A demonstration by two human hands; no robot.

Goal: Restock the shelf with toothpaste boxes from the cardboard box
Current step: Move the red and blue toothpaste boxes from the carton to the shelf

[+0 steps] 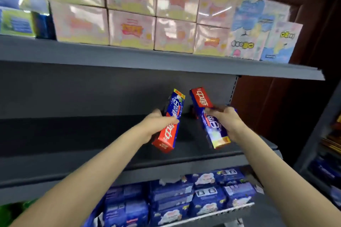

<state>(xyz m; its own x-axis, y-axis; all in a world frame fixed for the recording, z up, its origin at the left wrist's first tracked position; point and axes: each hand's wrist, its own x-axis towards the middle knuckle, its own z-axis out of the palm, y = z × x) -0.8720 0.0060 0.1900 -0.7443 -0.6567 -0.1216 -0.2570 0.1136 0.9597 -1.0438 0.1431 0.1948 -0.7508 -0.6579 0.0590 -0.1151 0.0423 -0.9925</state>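
Note:
My left hand (pixel 156 121) grips a red and blue toothpaste box (pixel 170 121) around its middle, red end toward me and blue end tilted up. My right hand (pixel 226 120) grips a second toothpaste box (pixel 207 116), red end up and pale end toward me. Both boxes hang in the air over the dark grey middle shelf (pixel 92 134), close together and leaning apart at their tops. Another small red shape shows behind the right box; I cannot tell what it is. The cardboard box is out of view.
The upper shelf (pixel 129 61) carries stacked pink tissue packs (pixel 132 27) and pale blue packs (pixel 258 24) at the right. Blue packages (pixel 184 193) fill the shelf below. A dark brown wall (pixel 276 107) and another rack (pixel 324 153) stand to the right.

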